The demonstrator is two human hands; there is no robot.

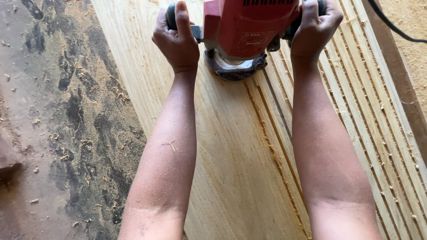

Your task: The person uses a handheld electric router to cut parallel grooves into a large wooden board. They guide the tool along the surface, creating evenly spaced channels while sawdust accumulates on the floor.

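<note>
Dusty floor and a trailing cable

The grey floor [53, 133] on the left is strewn with curled wood shavings [84, 144] and sawdust. A black cable [393, 26] crosses the top right corner over a sawdust-covered patch [411, 22].

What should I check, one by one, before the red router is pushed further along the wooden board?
1. Left hand closed around its dark handle: ok.
2. Right hand closed around the handle on the other side: ok.
3. Base of the red router flat on the wooden board: looks ok, but its far edge is out of view.
4. Black power cord away from the base: ok, it runs off to the right.
5. Base in line with the cut grooves: ok, it sits at the left edge of the grooved area.
6. Board surface ahead of the router: cannot tell, outside the picture.
</note>
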